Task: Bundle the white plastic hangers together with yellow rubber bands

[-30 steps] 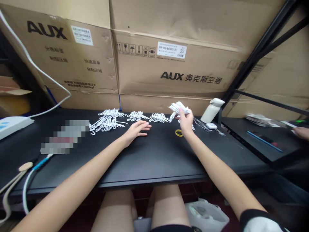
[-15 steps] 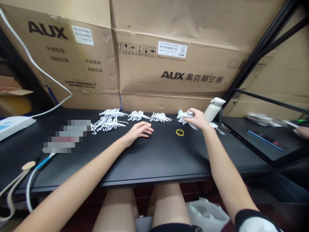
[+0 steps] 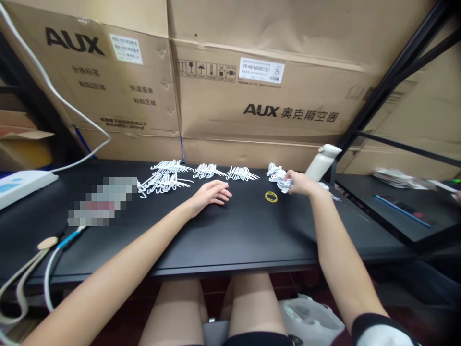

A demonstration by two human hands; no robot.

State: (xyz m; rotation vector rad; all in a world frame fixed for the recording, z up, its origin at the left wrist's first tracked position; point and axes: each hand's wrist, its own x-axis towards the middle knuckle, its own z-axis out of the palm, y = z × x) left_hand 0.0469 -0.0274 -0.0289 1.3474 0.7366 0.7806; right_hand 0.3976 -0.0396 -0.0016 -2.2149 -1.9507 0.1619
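White hook-shaped pieces lie in bunches along the back of the black table (image 3: 237, 230): a large bunch (image 3: 165, 181) at the left, a small one (image 3: 208, 170), another (image 3: 242, 173) in the middle. My left hand (image 3: 212, 196) rests in front of the middle bunches, fingers spread, holding nothing. At the right, my right hand (image 3: 299, 183) has its fingers closed on a bundle of white hooks (image 3: 284, 184), close to more white hooks (image 3: 275, 170) just behind. Yellow rubber bands (image 3: 271, 197) lie left of that hand.
A pale bottle (image 3: 322, 162) stands behind my right hand. A blurred-out object (image 3: 104, 201) with a cable and a white power strip (image 3: 27, 187) are at the left. Cardboard boxes (image 3: 266, 96) line the back; a black frame (image 3: 392, 79) rises right.
My right hand has moved slightly down with white hooks in its fingers, and more of the hooks behind it now show. My left hand keeps its pose. The view has shifted a little.
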